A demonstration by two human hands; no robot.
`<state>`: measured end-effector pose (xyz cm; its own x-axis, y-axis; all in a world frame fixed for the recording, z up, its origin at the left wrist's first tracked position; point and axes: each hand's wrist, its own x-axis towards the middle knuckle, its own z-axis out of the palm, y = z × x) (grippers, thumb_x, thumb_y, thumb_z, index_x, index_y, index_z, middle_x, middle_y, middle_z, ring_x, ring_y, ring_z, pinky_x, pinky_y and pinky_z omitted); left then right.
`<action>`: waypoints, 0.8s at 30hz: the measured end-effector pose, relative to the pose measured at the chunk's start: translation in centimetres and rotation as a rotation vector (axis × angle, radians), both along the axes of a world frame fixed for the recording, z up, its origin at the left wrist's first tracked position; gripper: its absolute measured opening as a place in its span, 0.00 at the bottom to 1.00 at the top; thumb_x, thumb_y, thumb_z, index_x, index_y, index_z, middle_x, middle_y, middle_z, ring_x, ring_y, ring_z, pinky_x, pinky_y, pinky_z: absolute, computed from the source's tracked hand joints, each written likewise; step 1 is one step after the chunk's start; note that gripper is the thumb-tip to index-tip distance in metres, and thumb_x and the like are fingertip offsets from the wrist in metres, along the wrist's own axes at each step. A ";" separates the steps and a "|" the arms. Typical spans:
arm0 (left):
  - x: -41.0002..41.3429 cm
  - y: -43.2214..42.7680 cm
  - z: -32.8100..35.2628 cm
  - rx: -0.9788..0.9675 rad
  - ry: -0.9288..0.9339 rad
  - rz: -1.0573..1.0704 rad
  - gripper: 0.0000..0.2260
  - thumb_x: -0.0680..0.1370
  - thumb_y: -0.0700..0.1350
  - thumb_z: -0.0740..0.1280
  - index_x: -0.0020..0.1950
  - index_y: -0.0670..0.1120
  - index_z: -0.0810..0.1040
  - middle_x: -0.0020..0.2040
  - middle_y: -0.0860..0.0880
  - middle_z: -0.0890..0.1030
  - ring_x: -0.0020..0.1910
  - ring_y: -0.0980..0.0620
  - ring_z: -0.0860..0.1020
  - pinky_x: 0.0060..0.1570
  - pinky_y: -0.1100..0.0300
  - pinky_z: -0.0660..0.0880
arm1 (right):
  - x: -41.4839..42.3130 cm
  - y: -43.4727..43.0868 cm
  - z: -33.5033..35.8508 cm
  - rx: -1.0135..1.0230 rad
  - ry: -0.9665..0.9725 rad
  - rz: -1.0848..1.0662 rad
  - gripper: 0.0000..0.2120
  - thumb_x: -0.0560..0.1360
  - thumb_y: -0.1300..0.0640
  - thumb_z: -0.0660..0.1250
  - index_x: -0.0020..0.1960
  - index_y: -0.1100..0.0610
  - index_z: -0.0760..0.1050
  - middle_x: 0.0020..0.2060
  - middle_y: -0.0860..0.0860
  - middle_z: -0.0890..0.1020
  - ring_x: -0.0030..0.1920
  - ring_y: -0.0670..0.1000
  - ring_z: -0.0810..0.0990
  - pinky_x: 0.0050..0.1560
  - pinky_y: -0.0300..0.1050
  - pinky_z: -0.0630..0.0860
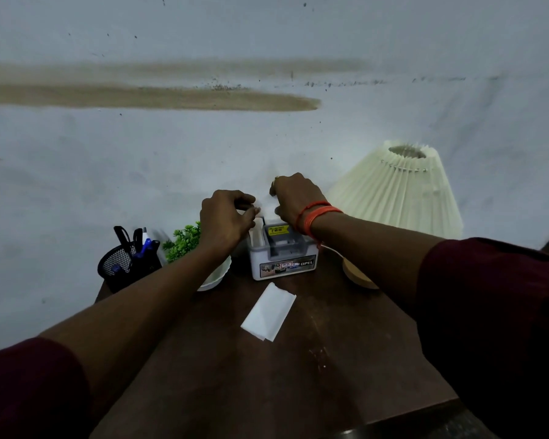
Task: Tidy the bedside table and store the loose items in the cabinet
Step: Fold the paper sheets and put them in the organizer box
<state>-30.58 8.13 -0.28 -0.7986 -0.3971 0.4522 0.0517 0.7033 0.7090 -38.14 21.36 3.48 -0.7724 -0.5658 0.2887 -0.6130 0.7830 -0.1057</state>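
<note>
A small clear plastic box with an "OPEL" label stands at the back of the dark wooden bedside table. Both hands hover over its open top. My left hand and my right hand each pinch an edge of a white tissue held between them above the box. A second folded white tissue lies flat on the table in front of the box.
A black mesh pen holder with pens and scissors stands at the back left. Beside it is a small green plant in a white bowl. A pleated cream lamp shade on a wooden base sits at the back right. A wall is directly behind.
</note>
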 end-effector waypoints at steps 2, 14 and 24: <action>0.3 0.0 0.1 0.001 0.005 0.002 0.08 0.73 0.45 0.73 0.52 0.46 0.84 0.41 0.52 0.86 0.30 0.56 0.84 0.40 0.53 0.82 | 0.3 0.1 -0.1 -0.017 0.009 -0.010 0.15 0.73 0.65 0.66 0.60 0.60 0.74 0.54 0.61 0.78 0.51 0.63 0.79 0.52 0.53 0.78; 6.7 2.6 -2.4 0.130 -0.062 0.036 0.05 0.73 0.45 0.73 0.46 0.47 0.86 0.37 0.52 0.85 0.35 0.57 0.83 0.42 0.57 0.82 | 8.0 3.0 -2.4 -0.491 -0.166 0.014 0.12 0.71 0.58 0.67 0.53 0.52 0.79 0.52 0.52 0.82 0.53 0.53 0.80 0.59 0.48 0.75; 10.5 4.5 -6.3 0.266 -0.339 0.145 0.08 0.73 0.46 0.73 0.50 0.45 0.85 0.46 0.47 0.86 0.46 0.52 0.82 0.49 0.63 0.74 | 13.3 6.0 -9.8 -1.093 -1.044 -0.504 0.07 0.75 0.60 0.65 0.40 0.51 0.77 0.44 0.55 0.85 0.47 0.53 0.85 0.48 0.46 0.81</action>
<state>-20.11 12.59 -6.56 -0.8115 -0.5828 0.0424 -0.2997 0.4774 0.8260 -24.84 27.37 -6.28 -0.9183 -0.0868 -0.3863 0.3722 0.1432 -0.9170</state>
